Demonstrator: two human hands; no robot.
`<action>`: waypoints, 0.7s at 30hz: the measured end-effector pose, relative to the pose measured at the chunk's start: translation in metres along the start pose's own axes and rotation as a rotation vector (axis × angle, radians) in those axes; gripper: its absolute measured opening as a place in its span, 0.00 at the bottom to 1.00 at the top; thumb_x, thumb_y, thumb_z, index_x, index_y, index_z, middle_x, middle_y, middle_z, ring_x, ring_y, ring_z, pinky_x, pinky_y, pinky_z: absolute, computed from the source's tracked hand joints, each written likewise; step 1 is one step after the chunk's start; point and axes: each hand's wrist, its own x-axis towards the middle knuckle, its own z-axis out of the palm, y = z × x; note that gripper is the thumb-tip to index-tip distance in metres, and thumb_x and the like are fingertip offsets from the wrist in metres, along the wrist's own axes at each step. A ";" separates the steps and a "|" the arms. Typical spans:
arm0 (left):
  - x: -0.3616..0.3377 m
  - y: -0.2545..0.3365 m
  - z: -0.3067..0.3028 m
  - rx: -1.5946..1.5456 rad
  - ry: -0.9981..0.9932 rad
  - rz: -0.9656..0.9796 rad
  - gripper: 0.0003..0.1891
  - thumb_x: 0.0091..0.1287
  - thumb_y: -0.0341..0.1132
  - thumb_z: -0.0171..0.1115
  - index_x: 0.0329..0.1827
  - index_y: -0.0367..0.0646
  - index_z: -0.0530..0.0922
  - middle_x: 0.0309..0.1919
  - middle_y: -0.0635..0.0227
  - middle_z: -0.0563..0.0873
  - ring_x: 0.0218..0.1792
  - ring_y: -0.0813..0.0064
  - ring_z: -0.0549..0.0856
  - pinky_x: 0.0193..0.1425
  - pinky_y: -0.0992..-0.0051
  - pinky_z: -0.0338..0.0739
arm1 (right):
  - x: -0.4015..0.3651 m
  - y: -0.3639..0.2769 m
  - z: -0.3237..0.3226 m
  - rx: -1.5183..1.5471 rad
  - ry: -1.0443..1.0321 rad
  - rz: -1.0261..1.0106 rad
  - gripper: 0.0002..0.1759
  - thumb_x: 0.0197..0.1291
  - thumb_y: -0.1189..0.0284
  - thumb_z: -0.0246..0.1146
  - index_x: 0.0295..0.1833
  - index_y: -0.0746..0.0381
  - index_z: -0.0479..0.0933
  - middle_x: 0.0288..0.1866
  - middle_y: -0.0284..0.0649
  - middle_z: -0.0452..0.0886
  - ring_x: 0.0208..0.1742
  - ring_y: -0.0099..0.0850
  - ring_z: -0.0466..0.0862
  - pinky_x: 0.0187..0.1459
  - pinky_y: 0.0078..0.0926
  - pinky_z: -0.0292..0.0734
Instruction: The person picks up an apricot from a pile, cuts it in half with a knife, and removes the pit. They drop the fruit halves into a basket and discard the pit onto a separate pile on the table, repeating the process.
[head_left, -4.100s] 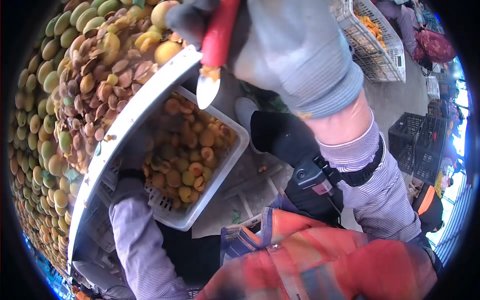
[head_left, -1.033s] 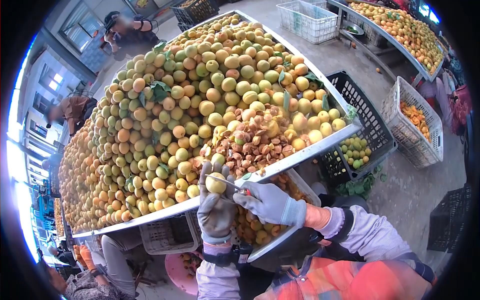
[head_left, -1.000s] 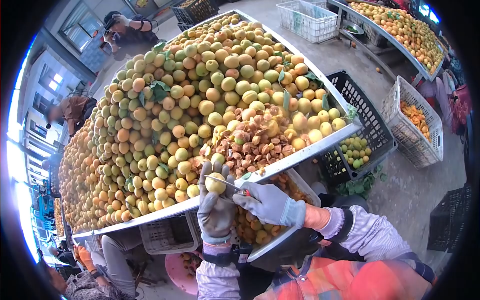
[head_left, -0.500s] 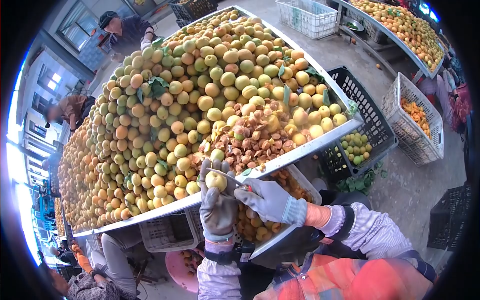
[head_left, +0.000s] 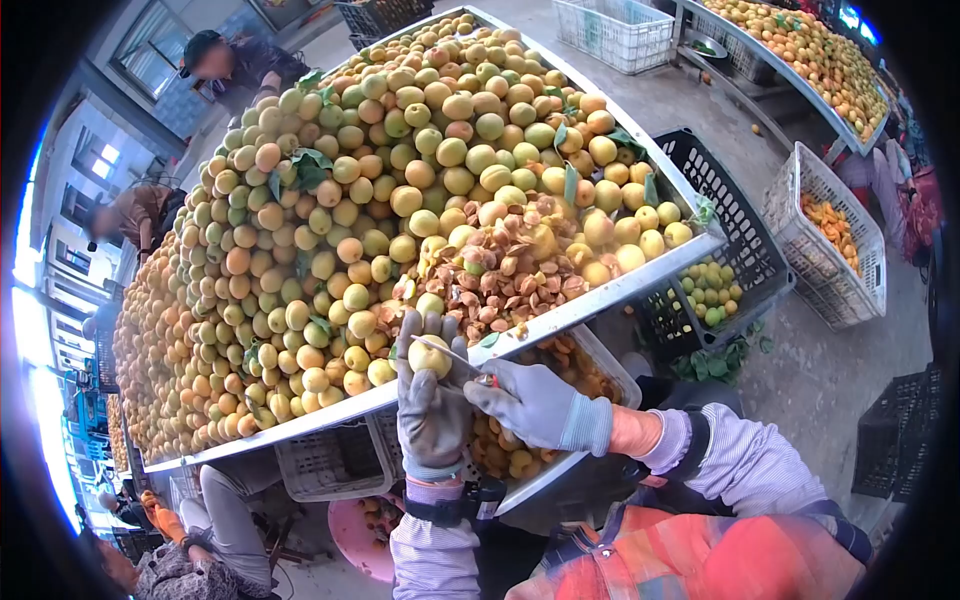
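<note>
My gloved left hand (head_left: 432,425) is wrapped round a pale yellow-green apricot (head_left: 428,360) at the table's front edge. In my gloved right hand (head_left: 540,402) is a knife (head_left: 487,380) with a bit of red showing at the handle. Its thin blade lies across the apricot, touching it. How deep the blade sits cannot be made out. Just beyond my fingers, a heap of brown apricot pits (head_left: 510,275) rests among the whole apricots (head_left: 330,220) piled over the table. Below my hands stands a crate of halved apricots (head_left: 590,375), partly hidden by my right hand.
The table's metal rim (head_left: 620,295) runs just past my hands. To the right are a black crate (head_left: 770,270) with green fruit and a white crate (head_left: 870,270) of orange halves. A pink basin (head_left: 350,535) sits below left. Other people work around the table.
The apricot and knife remain together in my hands, with only a slight shift. Across the table, a person's arm and head have moved a little.
</note>
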 end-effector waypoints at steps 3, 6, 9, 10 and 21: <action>0.000 -0.002 0.000 0.062 -0.012 0.004 0.38 0.61 0.31 0.63 0.72 0.42 0.52 0.68 0.57 0.63 0.69 0.61 0.63 0.73 0.64 0.59 | 0.001 0.007 0.006 -0.088 0.078 -0.067 0.21 0.67 0.56 0.53 0.40 0.68 0.69 0.23 0.55 0.76 0.28 0.55 0.78 0.30 0.42 0.71; -0.001 -0.005 0.002 0.201 -0.057 0.002 0.37 0.65 0.39 0.61 0.73 0.42 0.52 0.68 0.56 0.63 0.70 0.61 0.63 0.72 0.63 0.59 | 0.001 0.013 0.012 -0.080 0.144 -0.141 0.21 0.66 0.58 0.54 0.40 0.68 0.69 0.25 0.56 0.77 0.31 0.57 0.78 0.30 0.44 0.71; -0.004 -0.007 0.006 0.430 -0.049 0.003 0.39 0.66 0.54 0.55 0.73 0.42 0.52 0.68 0.57 0.63 0.69 0.61 0.65 0.69 0.62 0.61 | 0.011 0.027 0.017 -0.152 0.226 -0.288 0.15 0.68 0.62 0.55 0.50 0.63 0.72 0.20 0.42 0.74 0.20 0.27 0.76 0.26 0.27 0.71; -0.004 -0.005 0.006 0.501 -0.068 -0.002 0.38 0.67 0.55 0.54 0.73 0.42 0.53 0.68 0.56 0.64 0.68 0.61 0.66 0.69 0.62 0.61 | 0.008 0.022 0.015 -0.153 0.226 -0.287 0.15 0.68 0.62 0.55 0.50 0.63 0.72 0.20 0.42 0.74 0.20 0.27 0.76 0.26 0.27 0.71; -0.007 -0.011 -0.007 0.513 -0.067 -0.063 0.35 0.70 0.53 0.50 0.71 0.38 0.56 0.64 0.54 0.70 0.64 0.61 0.70 0.69 0.61 0.63 | 0.014 0.033 0.014 -0.210 0.188 -0.292 0.20 0.66 0.67 0.54 0.60 0.63 0.67 0.25 0.45 0.78 0.24 0.36 0.80 0.30 0.30 0.73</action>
